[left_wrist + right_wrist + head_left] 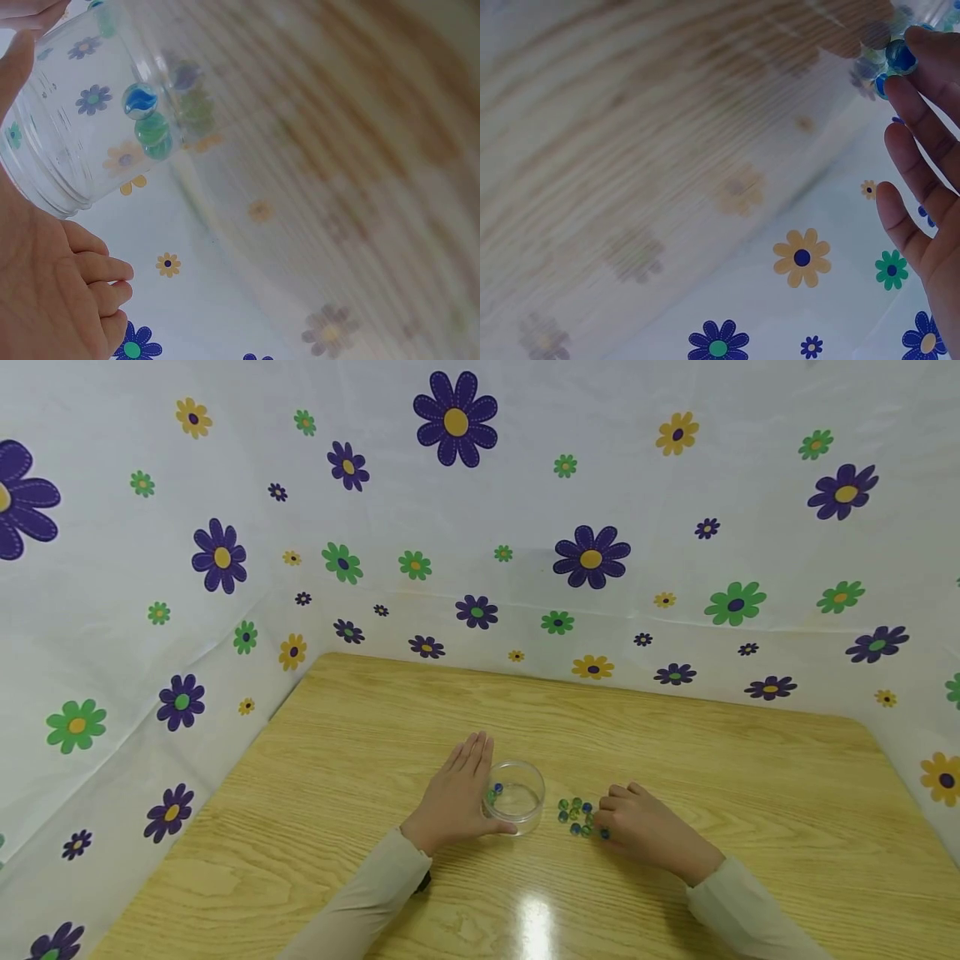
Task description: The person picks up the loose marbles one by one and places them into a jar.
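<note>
Head view: the wooden table point(360, 752) supports a round clear container point(528, 821), located between the two hands; the left hand point(459, 797) is set against the container's left side, fingers straight and side by side, thumb spread apart from them along the near side; enclosed marbles point(498, 787), blue and green, show at the left inside the container; a cluster of loose marbles point(575, 815), green and blue, lies on the table to the right of the container, near it; the right hand point(647, 828) is lowered at the right edge of this cluster, fingers bent; light sleeves point(750, 910) cover both forearms; a flower-print sheet point(510, 510) stands behind the table. Left wrist view: the container wall is between the left thumb and fingers; a blue-swirled marble and green ones rest together against its base, mirrored in the table surface. Right wrist view: the right thumb and index finger are clamped on a blue marble point(901, 57); the remaining fingers are apart and slightly bent; another blue marble sits just beside the index fingertip.
</note>
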A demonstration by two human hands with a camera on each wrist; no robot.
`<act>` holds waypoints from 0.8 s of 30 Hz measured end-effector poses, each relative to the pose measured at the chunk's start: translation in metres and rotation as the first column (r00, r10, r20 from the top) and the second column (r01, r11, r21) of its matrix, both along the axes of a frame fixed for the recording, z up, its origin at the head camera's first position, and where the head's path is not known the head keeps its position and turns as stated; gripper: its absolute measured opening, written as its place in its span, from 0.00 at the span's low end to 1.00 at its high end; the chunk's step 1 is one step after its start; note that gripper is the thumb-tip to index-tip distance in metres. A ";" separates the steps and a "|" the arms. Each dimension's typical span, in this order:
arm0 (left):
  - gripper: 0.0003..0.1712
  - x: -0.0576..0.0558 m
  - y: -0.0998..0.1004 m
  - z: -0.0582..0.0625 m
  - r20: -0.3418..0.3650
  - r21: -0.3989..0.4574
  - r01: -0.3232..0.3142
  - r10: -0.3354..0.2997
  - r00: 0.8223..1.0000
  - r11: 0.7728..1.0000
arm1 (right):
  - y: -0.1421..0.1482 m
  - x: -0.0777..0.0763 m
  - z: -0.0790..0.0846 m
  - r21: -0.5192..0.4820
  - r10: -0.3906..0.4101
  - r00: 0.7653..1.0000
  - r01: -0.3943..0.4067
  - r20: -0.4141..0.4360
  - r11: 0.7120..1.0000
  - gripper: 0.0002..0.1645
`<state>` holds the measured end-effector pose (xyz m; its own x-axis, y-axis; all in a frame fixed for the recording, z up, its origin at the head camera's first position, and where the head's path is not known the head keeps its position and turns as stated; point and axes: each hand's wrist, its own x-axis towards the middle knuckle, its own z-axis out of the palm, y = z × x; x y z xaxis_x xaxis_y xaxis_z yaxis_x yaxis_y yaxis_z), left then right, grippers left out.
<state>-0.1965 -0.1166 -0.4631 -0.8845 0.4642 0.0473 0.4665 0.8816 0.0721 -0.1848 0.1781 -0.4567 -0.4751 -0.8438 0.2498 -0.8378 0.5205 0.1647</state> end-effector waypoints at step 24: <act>0.71 0.000 0.000 0.000 0.006 0.012 -0.002 0.002 1.000 1.000 | 0.011 0.003 0.001 0.048 -0.090 0.993 0.087 0.082 0.995 0.10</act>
